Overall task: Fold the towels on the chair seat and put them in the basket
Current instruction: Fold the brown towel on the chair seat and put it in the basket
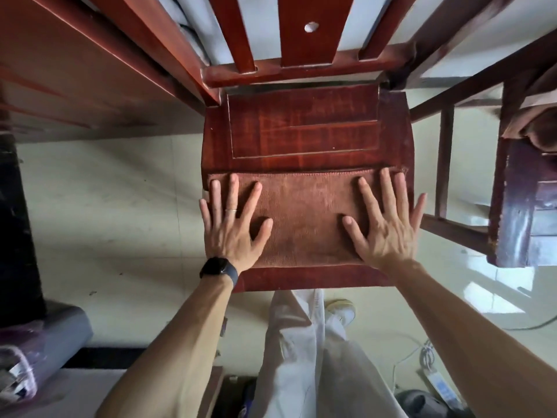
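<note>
Directly below the head camera, a red-brown wooden chair seat fills the middle of the view, with its back slats at the top. A brown towel lies flat as a folded rectangle on the front half of the seat. Its stitched far edge runs across the seat's middle and its near edge stops just short of the seat's front rim.

Both hands lie palm down on the towel with fingers straight and spread, gripping nothing. The left hand presses the towel's left part, and its little finger reaches past the towel's left edge. It wears a thin ring on one finger and a dark watch at the wrist. The right hand presses the right part, and its little finger sticks out beyond the seat's right side. The thumbs point toward each other, well apart, with bare towel between them.

Below the seat are pale trousers and a light shoe on a glossy pale floor. A second dark wooden chair stands to the right, and a white power strip with its cord lies at the lower right
</note>
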Demonstrator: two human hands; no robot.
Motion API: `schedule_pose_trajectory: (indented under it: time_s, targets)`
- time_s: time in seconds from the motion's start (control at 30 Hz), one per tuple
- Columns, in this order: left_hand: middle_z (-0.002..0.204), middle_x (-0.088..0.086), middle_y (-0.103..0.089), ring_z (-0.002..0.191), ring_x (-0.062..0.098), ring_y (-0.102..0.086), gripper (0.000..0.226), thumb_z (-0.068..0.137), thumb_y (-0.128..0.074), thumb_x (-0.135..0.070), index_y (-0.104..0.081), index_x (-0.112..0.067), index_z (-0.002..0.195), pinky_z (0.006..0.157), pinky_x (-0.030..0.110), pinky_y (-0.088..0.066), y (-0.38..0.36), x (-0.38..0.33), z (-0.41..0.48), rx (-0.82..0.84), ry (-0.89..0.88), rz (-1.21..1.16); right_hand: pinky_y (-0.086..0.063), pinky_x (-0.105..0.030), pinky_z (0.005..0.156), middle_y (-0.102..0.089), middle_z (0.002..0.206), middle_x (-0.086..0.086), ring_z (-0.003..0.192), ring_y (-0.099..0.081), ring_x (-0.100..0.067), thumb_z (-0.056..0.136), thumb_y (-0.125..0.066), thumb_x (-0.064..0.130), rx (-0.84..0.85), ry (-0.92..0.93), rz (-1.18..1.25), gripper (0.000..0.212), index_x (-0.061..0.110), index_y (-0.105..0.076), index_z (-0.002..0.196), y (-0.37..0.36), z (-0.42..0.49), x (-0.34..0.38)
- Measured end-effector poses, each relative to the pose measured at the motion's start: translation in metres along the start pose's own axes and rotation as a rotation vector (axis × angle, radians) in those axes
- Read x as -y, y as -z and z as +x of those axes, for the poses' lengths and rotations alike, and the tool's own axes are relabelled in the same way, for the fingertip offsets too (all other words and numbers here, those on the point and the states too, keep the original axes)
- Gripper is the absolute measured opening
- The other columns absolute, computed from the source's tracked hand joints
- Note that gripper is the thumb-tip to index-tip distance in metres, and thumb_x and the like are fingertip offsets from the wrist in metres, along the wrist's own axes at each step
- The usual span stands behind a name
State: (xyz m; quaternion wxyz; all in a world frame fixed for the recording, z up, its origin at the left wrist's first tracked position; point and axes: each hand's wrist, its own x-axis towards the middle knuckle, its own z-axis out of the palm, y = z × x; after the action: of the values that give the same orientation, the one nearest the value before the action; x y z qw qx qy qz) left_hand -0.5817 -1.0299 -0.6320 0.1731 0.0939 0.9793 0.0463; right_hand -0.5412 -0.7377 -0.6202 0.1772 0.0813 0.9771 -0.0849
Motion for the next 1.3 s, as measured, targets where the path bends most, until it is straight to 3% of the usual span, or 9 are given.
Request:
schedule_pose_trajectory:
  time_s: [0.1, 0.23, 0.47, 0.6, 0.7, 0.87, 1.07, 1.17, 1.3]
  targets:
    - [0.165, 0.005, 0.0, 0.151, 0.034, 0.004, 0.07, 0.093, -0.035, -0.062, -0.013, -0.037, 0.155, 0.118, 0.061, -0.003, 0.012, -0.001, 0.008, 0.004, -0.063, 0.064, 0.001, -0.065, 0.118, -0.005, 0.168, 0.003, 0.154, 0.001, -0.019, 0.091, -0.033, 0.075, 0.033, -0.07, -0.051, 0.077, 0.042, -0.013, 0.157, 0.008, -0.01, 0.003]
    - [0.165, 0.002, -0.005, 0.152, 0.027, -0.003, 0.068, 0.091, -0.044, -0.052, -0.018, -0.041, 0.153, 0.118, 0.06, -0.004, 0.049, -0.02, 0.058, 0.033, -0.249, 0.19, -0.004, -0.061, 0.119, -0.017, 0.165, 0.001, 0.151, -0.019, -0.024, 0.086, -0.03, 0.081, 0.098, -0.178, -0.022, 0.081, 0.04, -0.021, 0.156, 0.022, -0.052, 0.002]
    - [0.164, 0.003, 0.012, 0.151, 0.027, 0.006, 0.087, 0.083, -0.054, -0.004, -0.018, -0.044, 0.152, 0.117, 0.06, 0.005, 0.083, -0.125, 0.11, 0.07, -0.401, 0.304, -0.042, -0.044, 0.101, -0.039, 0.142, 0.001, 0.123, -0.048, -0.024, 0.086, -0.038, 0.074, 0.387, -0.264, 0.254, 0.076, 0.037, -0.033, 0.152, 0.038, -0.117, 0.039]
    - [0.162, 0.001, -0.017, 0.144, 0.029, -0.029, 0.071, 0.084, -0.055, -0.013, -0.037, -0.041, 0.146, 0.118, 0.052, -0.019, 0.074, -0.141, 0.054, -0.07, -0.117, -0.12, -0.05, -0.038, 0.082, -0.058, 0.11, -0.004, 0.104, -0.06, -0.029, 0.089, -0.061, 0.046, 0.291, -0.487, 0.595, 0.038, 0.023, -0.058, 0.119, 0.041, -0.114, 0.029]
    - [0.142, 0.009, -0.045, 0.124, 0.03, -0.05, 0.057, 0.079, -0.059, -0.018, -0.05, -0.026, 0.135, 0.1, 0.044, -0.043, 0.055, -0.124, -0.02, -0.173, 0.257, -0.409, -0.043, -0.032, 0.079, -0.059, 0.114, -0.006, 0.104, -0.06, -0.031, 0.088, -0.064, 0.04, 0.289, -0.628, 0.621, 0.036, 0.019, -0.054, 0.117, 0.044, -0.108, 0.008]
    - [0.111, 0.016, -0.065, 0.105, 0.034, -0.061, 0.038, 0.084, -0.066, -0.024, -0.058, -0.005, 0.116, 0.09, 0.041, -0.05, 0.021, -0.102, -0.101, 0.094, 0.686, -0.683, -0.04, -0.025, 0.075, -0.071, 0.104, 0.005, 0.096, -0.063, -0.018, 0.085, -0.07, 0.047, 0.444, -0.594, 0.722, 0.044, 0.018, -0.059, 0.116, 0.032, -0.101, -0.002]
    - [0.095, 0.006, -0.071, 0.094, 0.023, -0.066, 0.017, 0.088, -0.067, -0.026, -0.066, -0.011, 0.096, 0.081, 0.027, -0.046, 0.008, -0.098, -0.11, 0.174, 0.886, -0.907, -0.045, -0.027, 0.075, -0.067, 0.095, 0.001, 0.087, -0.06, -0.019, 0.085, -0.07, 0.039, 0.386, -0.694, 0.843, 0.036, 0.015, -0.066, 0.112, 0.01, -0.102, 0.003]
    - [0.082, -0.003, -0.069, 0.084, 0.02, -0.07, 0.012, 0.088, -0.068, -0.026, -0.061, -0.022, 0.08, 0.075, 0.031, -0.048, 0.012, -0.084, -0.111, 0.202, 0.922, -1.097, -0.054, -0.035, 0.076, -0.069, 0.084, 0.001, 0.079, -0.063, -0.018, 0.083, -0.076, 0.034, 0.374, -0.771, 1.035, 0.019, 0.021, -0.071, 0.096, 0.006, -0.103, -0.002]
    - [0.085, 0.003, -0.069, 0.065, 0.016, -0.066, 0.01, 0.088, -0.07, -0.018, -0.062, -0.021, 0.084, 0.058, 0.024, -0.043, 0.024, -0.071, -0.121, 0.267, 0.895, -1.219, -0.057, -0.042, 0.082, -0.067, 0.089, 0.002, 0.08, -0.067, -0.017, 0.087, -0.074, 0.022, 0.33, -0.794, 1.209, 0.013, 0.024, -0.062, 0.087, 0.011, -0.113, -0.003]
